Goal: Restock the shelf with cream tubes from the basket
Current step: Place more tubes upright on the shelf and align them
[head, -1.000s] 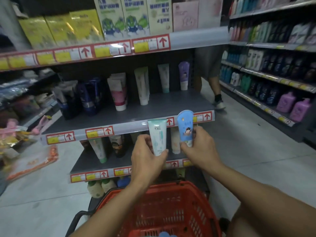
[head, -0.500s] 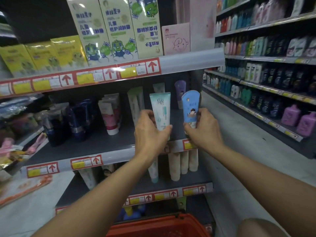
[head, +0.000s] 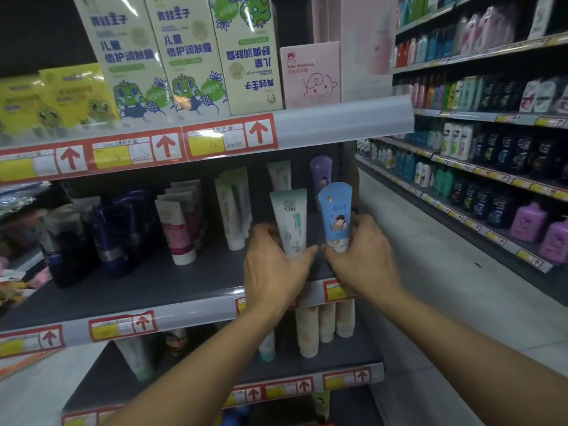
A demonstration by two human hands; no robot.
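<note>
The middle shelf [head: 172,284] is a dark, flat board with a pale front rail carrying red-and-yellow price tags [head: 123,325]. It holds upright tubes in groups: dark blue tubes [head: 115,229] at the left, white-and-pink tubes [head: 176,229] beside them, pale green tubes [head: 233,207] further right, and a purple tube [head: 321,176] at the back right. The upper shelf [head: 341,123] carries tall cartons with a green frog picture [head: 135,56] and a pink box [head: 310,75]. The lower shelf [head: 307,368] holds cream-coloured tubes [head: 319,325] standing cap-down.

The left hand [head: 273,269] grips a white-and-teal tube [head: 290,221] near its cap, fingers and thumb curled round it. The tube stands upright, flat crimped end on top, over the front right part of the middle shelf. The right hand [head: 364,262] grips a blue tube [head: 335,213] the same way; this one has a rounded top edge and a cartoon child printed on its face, with a white cap at the base. The two tubes stand just beside each other, apart. Whether their caps touch the shelf cannot be told. Both tubes look smooth and slightly glossy.
</note>
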